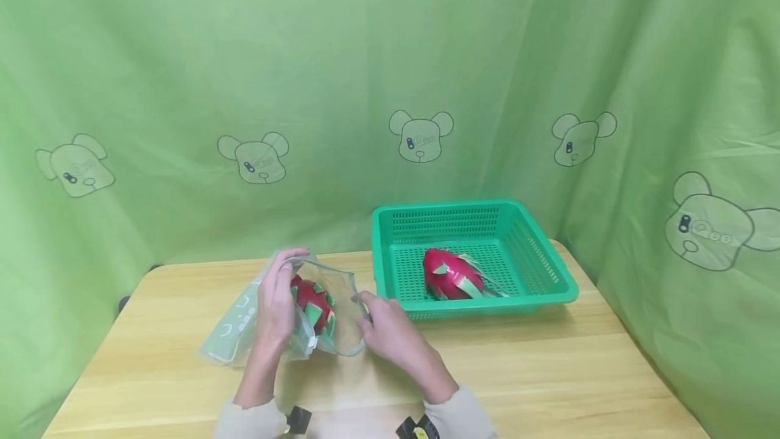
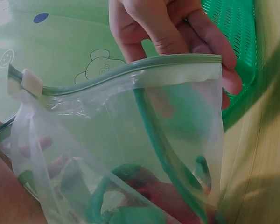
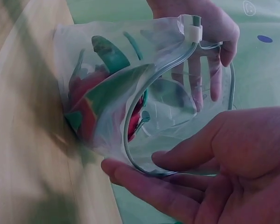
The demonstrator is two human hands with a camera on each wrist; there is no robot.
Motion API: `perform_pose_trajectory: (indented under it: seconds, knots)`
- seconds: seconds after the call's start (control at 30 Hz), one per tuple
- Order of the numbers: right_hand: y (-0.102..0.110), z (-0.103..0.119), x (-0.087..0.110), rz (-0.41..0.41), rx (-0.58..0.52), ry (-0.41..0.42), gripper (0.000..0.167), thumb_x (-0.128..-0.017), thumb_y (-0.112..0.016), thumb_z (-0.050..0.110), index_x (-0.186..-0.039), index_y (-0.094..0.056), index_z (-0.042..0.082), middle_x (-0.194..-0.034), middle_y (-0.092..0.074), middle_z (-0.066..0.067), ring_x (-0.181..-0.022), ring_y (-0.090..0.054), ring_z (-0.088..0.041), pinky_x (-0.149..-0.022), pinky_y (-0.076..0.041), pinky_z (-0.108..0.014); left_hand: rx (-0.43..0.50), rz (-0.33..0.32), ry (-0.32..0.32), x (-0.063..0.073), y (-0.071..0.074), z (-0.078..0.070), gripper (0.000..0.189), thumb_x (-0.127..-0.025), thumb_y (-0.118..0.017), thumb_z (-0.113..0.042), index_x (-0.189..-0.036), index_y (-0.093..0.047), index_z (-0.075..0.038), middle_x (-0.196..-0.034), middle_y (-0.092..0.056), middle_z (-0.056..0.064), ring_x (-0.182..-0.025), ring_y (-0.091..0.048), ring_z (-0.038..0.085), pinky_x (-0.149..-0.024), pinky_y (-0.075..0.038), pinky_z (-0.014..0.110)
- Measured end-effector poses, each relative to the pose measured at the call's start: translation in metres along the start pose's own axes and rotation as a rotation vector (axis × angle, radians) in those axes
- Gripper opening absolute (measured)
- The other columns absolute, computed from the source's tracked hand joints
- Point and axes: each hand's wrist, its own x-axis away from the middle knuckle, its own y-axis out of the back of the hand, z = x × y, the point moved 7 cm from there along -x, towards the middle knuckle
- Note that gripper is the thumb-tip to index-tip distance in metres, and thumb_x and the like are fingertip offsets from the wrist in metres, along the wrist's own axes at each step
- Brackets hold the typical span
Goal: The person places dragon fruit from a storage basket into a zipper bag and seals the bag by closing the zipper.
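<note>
A clear zip bag (image 1: 234, 334) with a green-grey rim lies on its side on the table, its mouth spread wide toward the right. Inside it sits a red dragon fruit (image 1: 315, 307) with green scales. My left hand (image 1: 277, 303) grips the bag beside the fruit, near the rim's white slider (image 3: 192, 33). At the opposite side of the mouth, my right hand (image 1: 393, 332) pinches the rim between thumb and fingers. A second dragon fruit (image 1: 449, 276) lies in a green basket (image 1: 475, 306) to the right.
The basket stands at the table's back right, close behind my right hand. Green curtains (image 1: 341, 53) with mouse-head drawings hang behind and on both sides of the wooden table (image 1: 518, 371).
</note>
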Motion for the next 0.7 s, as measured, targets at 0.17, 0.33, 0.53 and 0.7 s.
perform_pose_trajectory:
  seconds: [0.17,0.33,0.53,0.7]
  knots:
    - [-0.0011,-0.0031,-0.0008,0.017,-0.076,-0.027,0.036,-0.095,-0.058,-0.008,-0.131,-0.062,-0.009,-0.083,-0.069,-0.014,-0.047,-0.05,-0.009,-0.04,-0.038,-0.017,0.013,-0.01,-0.012,0.0002,0.0016,-0.0024,0.038,-0.108,-0.033,-0.016,-0.126,-0.064,-0.005,-0.131,-0.065,0.01,-0.125,-0.057,0.026,-0.108,-0.042,0.05]
    - [0.0006,-0.0052,-0.0019,0.022,-0.189,-0.041,0.035,-0.095,-0.055,-0.011,-0.13,-0.061,-0.011,-0.082,-0.072,-0.017,-0.055,-0.067,-0.025,-0.041,-0.04,-0.018,0.029,-0.021,-0.015,0.0004,0.0047,-0.005,0.039,-0.108,-0.033,-0.015,-0.126,-0.065,-0.003,-0.131,-0.066,0.011,-0.123,-0.058,0.025,-0.101,-0.045,0.044]
    - [0.0045,-0.0063,-0.0045,0.013,-0.241,-0.031,0.035,-0.095,-0.054,-0.011,-0.129,-0.061,-0.012,-0.086,-0.073,-0.019,-0.059,-0.069,-0.025,-0.044,-0.047,-0.021,0.032,-0.022,-0.032,0.0004,0.0064,-0.0085,0.039,-0.107,-0.033,-0.015,-0.126,-0.064,-0.002,-0.131,-0.066,0.014,-0.125,-0.058,0.027,-0.104,-0.044,0.048]
    - [0.0076,-0.0072,-0.0051,-0.008,-0.272,-0.028,0.032,-0.097,-0.052,-0.009,-0.127,-0.062,-0.011,-0.087,-0.074,-0.02,-0.057,-0.068,-0.02,-0.046,-0.049,-0.021,0.013,-0.024,-0.042,0.0002,0.0076,-0.0097,0.039,-0.107,-0.032,-0.015,-0.127,-0.064,-0.003,-0.131,-0.066,0.013,-0.125,-0.058,0.027,-0.109,-0.041,0.052]
